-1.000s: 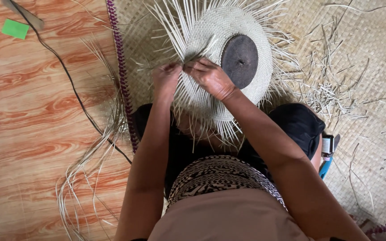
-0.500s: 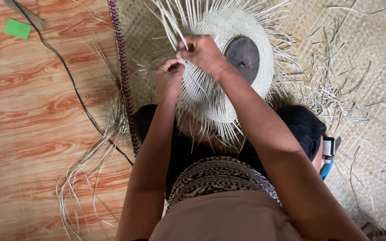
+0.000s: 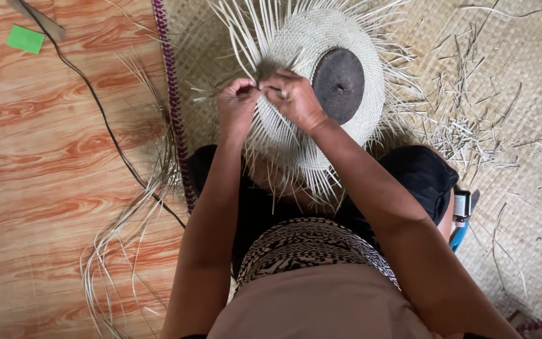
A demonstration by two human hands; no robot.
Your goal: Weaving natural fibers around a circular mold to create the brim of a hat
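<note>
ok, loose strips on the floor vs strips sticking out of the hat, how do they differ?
Floor strips are long, curved and lie slack in a bunch on the wood-pattern floor. Hat strips are shorter, straighter, anchored in the woven hat, fanning out round it. Both are pale, thin and flat.

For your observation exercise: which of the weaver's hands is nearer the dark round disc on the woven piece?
Right. The right hand sits just left of the disc, almost touching; the left hand is farther left, beyond it.

woven hat (image 3: pixel 302 44) – 1 | hands – 2 | green card (image 3: pixel 25 39) – 1
</note>
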